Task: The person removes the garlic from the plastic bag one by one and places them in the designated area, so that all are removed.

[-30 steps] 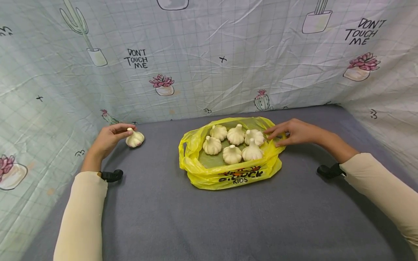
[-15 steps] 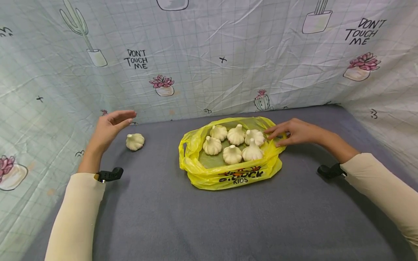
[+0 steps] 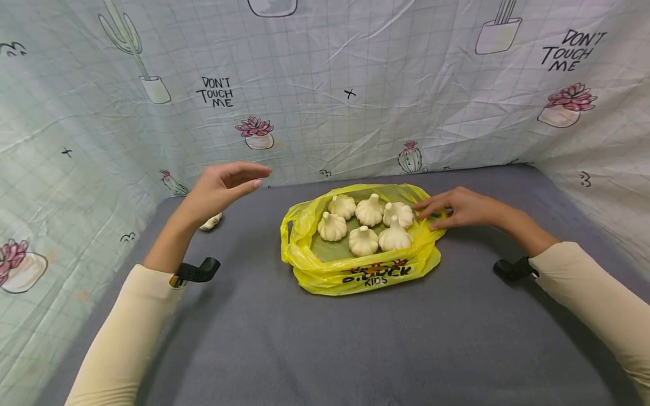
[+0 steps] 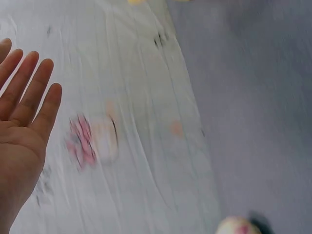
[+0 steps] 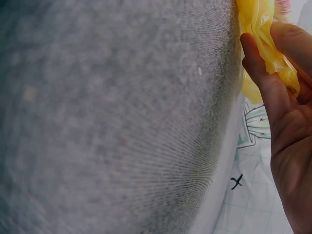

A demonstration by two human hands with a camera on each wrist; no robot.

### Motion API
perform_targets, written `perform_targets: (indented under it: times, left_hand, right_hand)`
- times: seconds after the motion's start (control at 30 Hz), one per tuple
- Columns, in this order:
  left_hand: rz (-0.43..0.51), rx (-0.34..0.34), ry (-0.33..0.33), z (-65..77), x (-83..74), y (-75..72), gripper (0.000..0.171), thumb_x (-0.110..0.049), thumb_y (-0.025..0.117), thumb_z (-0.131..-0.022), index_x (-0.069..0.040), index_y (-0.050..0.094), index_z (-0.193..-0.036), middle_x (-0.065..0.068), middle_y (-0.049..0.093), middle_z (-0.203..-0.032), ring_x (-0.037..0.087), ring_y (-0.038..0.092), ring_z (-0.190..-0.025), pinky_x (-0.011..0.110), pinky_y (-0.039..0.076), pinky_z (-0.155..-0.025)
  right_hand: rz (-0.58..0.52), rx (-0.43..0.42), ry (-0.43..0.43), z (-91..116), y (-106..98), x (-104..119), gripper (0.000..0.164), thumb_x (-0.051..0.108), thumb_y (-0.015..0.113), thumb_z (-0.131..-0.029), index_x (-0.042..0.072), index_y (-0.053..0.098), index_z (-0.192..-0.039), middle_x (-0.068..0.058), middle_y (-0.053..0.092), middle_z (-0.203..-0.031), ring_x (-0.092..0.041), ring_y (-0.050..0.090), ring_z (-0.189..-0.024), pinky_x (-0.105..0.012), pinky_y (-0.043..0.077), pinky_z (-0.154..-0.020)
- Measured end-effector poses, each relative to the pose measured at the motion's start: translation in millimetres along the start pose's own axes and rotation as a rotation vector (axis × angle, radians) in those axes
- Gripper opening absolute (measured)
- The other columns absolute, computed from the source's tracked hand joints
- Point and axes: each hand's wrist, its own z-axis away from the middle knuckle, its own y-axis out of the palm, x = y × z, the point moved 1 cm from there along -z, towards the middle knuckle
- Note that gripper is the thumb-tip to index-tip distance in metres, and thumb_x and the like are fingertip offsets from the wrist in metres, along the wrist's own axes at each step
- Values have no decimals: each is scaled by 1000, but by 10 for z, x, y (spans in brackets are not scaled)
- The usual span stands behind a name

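Note:
My left hand [image 3: 218,190] is raised above the table, its fingers extended and holding nothing; its palm and spread fingers show at the edge of the left wrist view. Below it, partly hidden by the forearm, one garlic bulb [image 3: 210,222] lies on the table. A yellow plastic bag [image 3: 325,280] sits in the middle with its mouth wide, and several garlic bulbs [image 3: 363,241] rest inside it. At the bag's right edge my right hand [image 3: 469,206] pinches the plastic between thumb and fingers, as the bag's folded edge [image 5: 261,41] shows in the right wrist view.
A grey cloth [image 3: 325,349] covers the table. Behind and at both sides hangs a pale curtain [image 3: 315,101] printed with potted plants and lettering, meeting the table at its back edge. Each wrist wears a black strapped camera [image 3: 200,270].
My left hand has let go of the garlic bulb, risen, and moved right toward the bag. The bulb stays on the table at the left. My right hand keeps its place on the bag.

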Motion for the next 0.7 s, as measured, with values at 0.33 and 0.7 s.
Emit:
perform_targets:
  times: [0.33, 0.7]
  left_hand:
    - [55, 147, 207, -112, -374, 458, 30, -9, 64, -101, -10, 68, -131, 3, 69, -129, 16, 65, -119, 32, 52, -101]
    - [95, 204, 221, -152, -569, 796, 27, -11, 67, -100, -10, 70, -127, 1, 70, -124, 22, 66, -118, 32, 51, -101]
  right_hand:
    - [-8, -12, -11, 14, 5, -5, 33, 13, 79, -90, 14, 76, -122, -18, 65, -135, -6, 62, -86, -24, 52, -60]
    - [3, -7, -35, 8, 5, -26, 32, 11, 79, -90, 11, 76, -121, -20, 65, -133, -7, 64, -88, -25, 52, -59]
